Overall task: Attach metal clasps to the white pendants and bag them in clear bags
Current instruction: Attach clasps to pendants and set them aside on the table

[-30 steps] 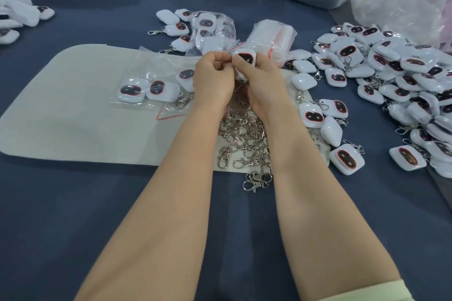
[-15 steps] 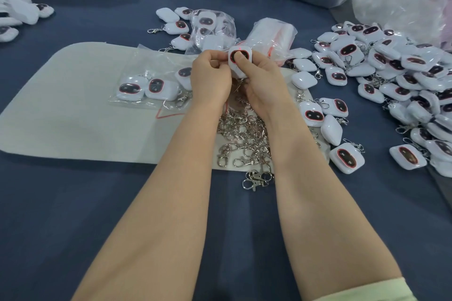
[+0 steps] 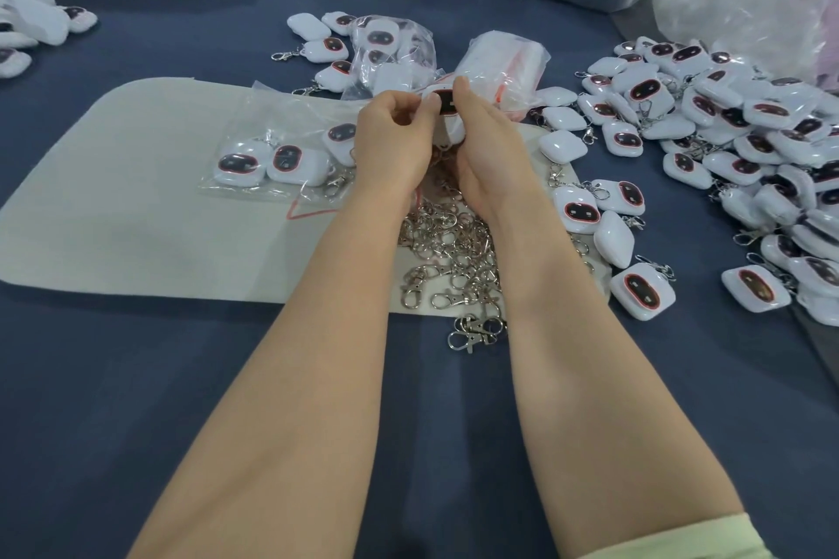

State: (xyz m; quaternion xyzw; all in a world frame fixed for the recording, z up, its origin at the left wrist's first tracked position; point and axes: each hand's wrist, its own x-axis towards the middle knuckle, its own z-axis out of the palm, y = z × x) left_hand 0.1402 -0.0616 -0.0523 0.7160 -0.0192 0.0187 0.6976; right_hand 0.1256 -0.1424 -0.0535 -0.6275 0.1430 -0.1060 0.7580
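Fingers (image 3: pixel 463 91) of left hand (image 3: pixel 390 141) & right hand (image 3: pixel 488 145) pinched one white pendant (image 3: pixel 447 102). Clasp pile (image 3: pixel 454 250) lay just below fingers. Few bagged pendants (image 3: pixel 263 159) to their left; many unbagged pendants (image 3: pixel 726 123) right, so task prob. early.

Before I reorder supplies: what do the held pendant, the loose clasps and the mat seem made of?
Pendant: likely glossy white plastic by its highlights, dark shiny face. Clasps: polished silvery metal, glinting. Mat: matte off-white, maybe felt or foam; the look leaves it open.
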